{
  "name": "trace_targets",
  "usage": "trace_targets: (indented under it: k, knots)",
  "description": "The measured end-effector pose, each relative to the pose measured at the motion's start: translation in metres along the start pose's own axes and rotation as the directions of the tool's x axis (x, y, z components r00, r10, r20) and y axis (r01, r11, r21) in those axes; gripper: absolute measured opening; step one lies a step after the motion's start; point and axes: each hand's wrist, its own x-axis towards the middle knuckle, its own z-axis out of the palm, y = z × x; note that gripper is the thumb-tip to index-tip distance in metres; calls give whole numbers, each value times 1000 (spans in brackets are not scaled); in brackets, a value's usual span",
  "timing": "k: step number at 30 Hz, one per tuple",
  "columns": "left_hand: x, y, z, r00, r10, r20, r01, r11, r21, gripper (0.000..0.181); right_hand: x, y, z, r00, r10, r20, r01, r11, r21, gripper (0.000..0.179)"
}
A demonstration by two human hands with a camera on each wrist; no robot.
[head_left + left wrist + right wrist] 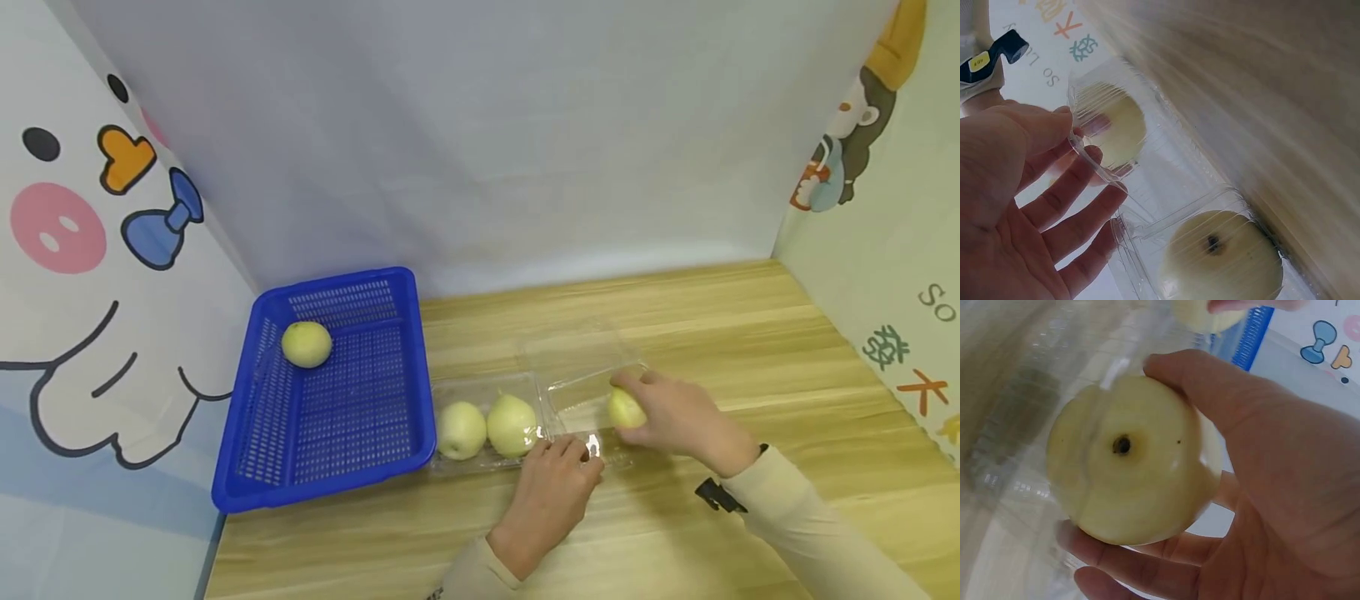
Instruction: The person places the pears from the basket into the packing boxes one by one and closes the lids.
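Note:
A pale yellow pear (625, 409) is in my right hand (675, 415), thumb on one side and fingers on the other; its dark blossom end shows in the right wrist view. That hand is at the right end of an open clear plastic container (487, 387). My left hand (551, 487) pinches the container's near rim, with thumb and fingertips at the edge in the left wrist view (1047, 187). Two more pears, a round-looking one (461, 431) and one with its stem up (512, 425), sit side by side in the container's left part.
A blue plastic basket (423, 392) stands on the left, right beside the container, with one pear (307, 344) in its far left corner. The clear lid (573, 346) lies folded back behind the container. Printed panels flank the wooden table (712, 317), and a pale cloth backs it.

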Motion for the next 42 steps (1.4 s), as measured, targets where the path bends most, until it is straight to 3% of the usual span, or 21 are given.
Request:
trace_targets:
  k: [9,12,15,19,24,30,36,42]
  knots:
    - [-1,-1,2,1000,-9,7,9,1000,4,17,-2,-1,15,1000,21,9,-20,996,-90,73]
    - [0,0,2,1000,-8,15,7,1000,7,17,0,-6,5,1000,12,11,-11,994,-106,71]
    - [-2,-4,1,1000,-16,15,15,1000,11,14,12,-21,-17,1000,-28,4,28,995,-92,68]
    - [-3,-9,-2,999,-25,24,25,1000,-2,12,42,-49,-50,989,-132,-63,128,990,-65,60]
    - [-4,-9,-4,999,-11,46,10,1000,22,11,93,-93,-82,950,-278,-139,265,959,-105,53]
    - [0,4,-3,999,27,42,-29,998,51,11,153,-149,-98,905,-419,-66,403,897,-181,48]
    - [10,20,-5,994,72,84,-81,990,116,13,207,-192,-86,861,-496,111,508,827,-241,55]
    - [15,36,3,992,114,-48,-106,983,152,13,252,-216,-43,827,-509,238,557,801,-221,64]
